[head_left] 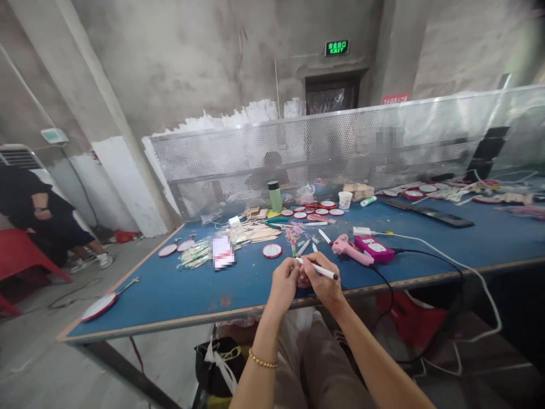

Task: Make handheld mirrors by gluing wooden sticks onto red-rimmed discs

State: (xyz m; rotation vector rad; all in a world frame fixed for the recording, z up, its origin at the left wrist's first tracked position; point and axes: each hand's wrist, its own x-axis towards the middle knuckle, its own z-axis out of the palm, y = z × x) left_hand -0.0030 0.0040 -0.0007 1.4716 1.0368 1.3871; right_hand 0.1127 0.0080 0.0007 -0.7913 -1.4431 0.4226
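Note:
My right hand [322,279] is closed around a white marker pen [326,271] with a black end, tilted with its tip toward my left hand. My left hand [284,281] is closed near the table's front edge, its fingertips meeting the right ones. A narrow stick [293,249] with a green part rises from the left fingers; its lower end is hidden. Just beyond my hands lie loose markers [303,248] and a heap of colourful thin strips [294,232]. A round white disc with a red rim [272,250] lies to the left.
A pink glue gun [351,250] and a magenta box [374,249] with cables lie right of my hands. Left are a phone [223,251] and wooden sticks [259,233]. A green bottle [275,196] and paper cup [345,200] stand behind. A person [40,207] is far left.

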